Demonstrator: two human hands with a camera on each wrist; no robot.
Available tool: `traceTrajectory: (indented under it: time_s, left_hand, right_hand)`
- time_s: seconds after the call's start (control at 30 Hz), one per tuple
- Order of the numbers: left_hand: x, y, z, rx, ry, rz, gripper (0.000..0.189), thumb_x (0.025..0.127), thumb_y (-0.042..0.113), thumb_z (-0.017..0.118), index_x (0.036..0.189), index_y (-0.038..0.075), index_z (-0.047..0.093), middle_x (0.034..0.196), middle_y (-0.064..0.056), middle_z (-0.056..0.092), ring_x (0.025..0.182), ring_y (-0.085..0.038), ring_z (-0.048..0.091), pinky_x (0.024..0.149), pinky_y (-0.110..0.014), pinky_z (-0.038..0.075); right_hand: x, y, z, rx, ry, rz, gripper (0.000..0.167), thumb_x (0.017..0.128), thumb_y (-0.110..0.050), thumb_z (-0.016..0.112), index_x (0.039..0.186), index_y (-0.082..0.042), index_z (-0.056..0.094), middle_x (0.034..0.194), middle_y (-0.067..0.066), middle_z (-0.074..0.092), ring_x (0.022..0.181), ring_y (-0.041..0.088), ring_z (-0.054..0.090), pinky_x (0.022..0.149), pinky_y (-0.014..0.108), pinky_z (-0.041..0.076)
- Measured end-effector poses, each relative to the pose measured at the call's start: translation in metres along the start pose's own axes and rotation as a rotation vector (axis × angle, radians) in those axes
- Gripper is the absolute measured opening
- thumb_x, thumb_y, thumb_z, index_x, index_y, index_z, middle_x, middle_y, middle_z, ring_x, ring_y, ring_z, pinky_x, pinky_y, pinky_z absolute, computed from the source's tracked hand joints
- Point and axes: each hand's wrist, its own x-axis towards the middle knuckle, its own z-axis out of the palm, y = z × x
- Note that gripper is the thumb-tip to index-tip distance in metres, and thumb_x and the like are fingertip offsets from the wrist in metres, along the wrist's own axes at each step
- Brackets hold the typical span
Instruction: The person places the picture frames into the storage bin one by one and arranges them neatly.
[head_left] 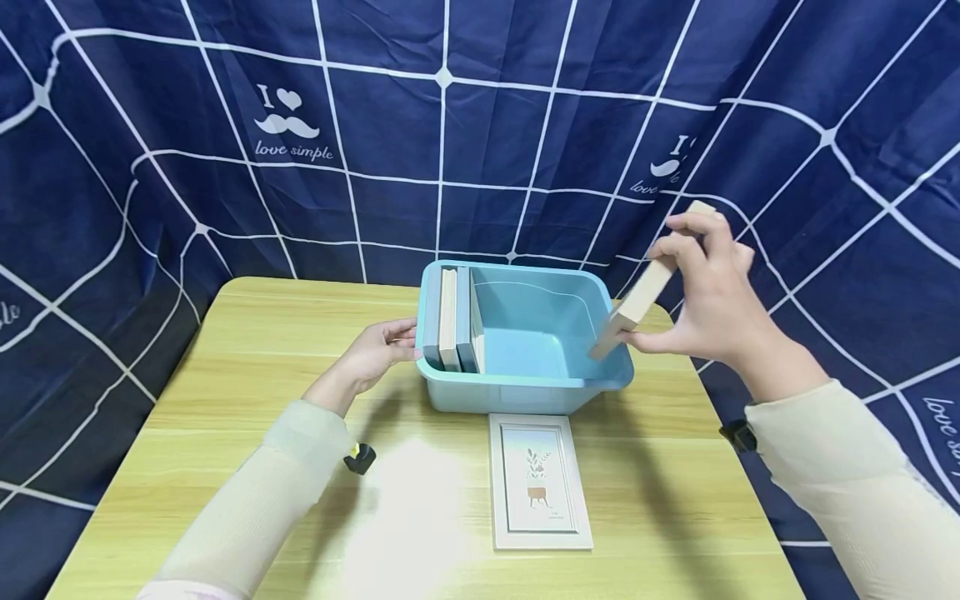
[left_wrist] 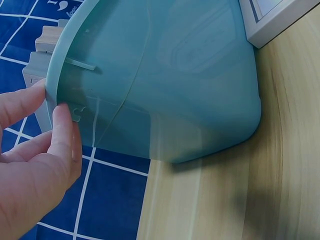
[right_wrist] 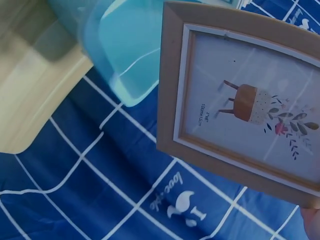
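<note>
A light wooden picture frame [head_left: 647, 292] is held tilted above the right end of a blue plastic tub [head_left: 525, 382]. My right hand [head_left: 712, 304] grips it by its edges, thumb low and fingers higher up. In the right wrist view that frame [right_wrist: 169, 90] shows a print of a plant in a brown pot on legs. My left hand [head_left: 378, 354] pinches the tub's left rim, as the left wrist view shows at the rim [left_wrist: 62, 55]. Several picture frames [head_left: 447, 312] stand upright side by side against the tub's left wall.
A white picture frame [head_left: 540, 540] lies face up on the wooden table [head_left: 277, 333], touching or very near the tub's front. Behind and around the table hangs a dark blue curtain [head_left: 390, 125] with white lines.
</note>
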Motion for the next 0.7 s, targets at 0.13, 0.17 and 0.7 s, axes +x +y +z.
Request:
traceTrajectory:
  time_s: [0.13,0.17,0.7]
  left_hand:
    - [-0.003,-0.003,-0.004,0.002,-0.017,0.008,0.061,0.087,-0.013,0.057,0.142,-0.012,0.031,0.133,-0.030,0.043,0.124,-0.036,0.047,0.100,-0.033,0.043]
    - [-0.004,-0.003,-0.005,0.003,-0.020,0.009,0.061,0.087,-0.013,0.057,0.142,-0.012,0.031,0.133,-0.030,0.043,0.123,-0.036,0.047,0.100,-0.033,0.043]
    - [-0.019,-0.013,-0.021,0.009,-0.079,0.015,0.061,0.086,-0.014,0.057,0.142,-0.011,0.031,0.134,-0.028,0.044,0.122,-0.034,0.048,0.098,-0.031,0.045]
  right_hand:
    - [0.007,-0.012,0.012,0.005,-0.008,-0.002,0.084,0.041,-0.051,0.080,0.106,-0.008,0.049,0.132,0.018,0.034,0.130,0.034,0.028,0.071,0.056,0.027]
    - [0.009,-0.015,0.016,0.009,-0.009,-0.007,0.084,0.041,-0.051,0.081,0.105,-0.009,0.049,0.132,0.018,0.034,0.130,0.035,0.028,0.071,0.055,0.027]
    - [0.008,-0.049,0.078,0.040,-0.103,0.021,0.085,0.042,-0.052,0.085,0.107,-0.013,0.048,0.132,0.016,0.033,0.127,0.035,0.027,0.078,0.055,0.028]
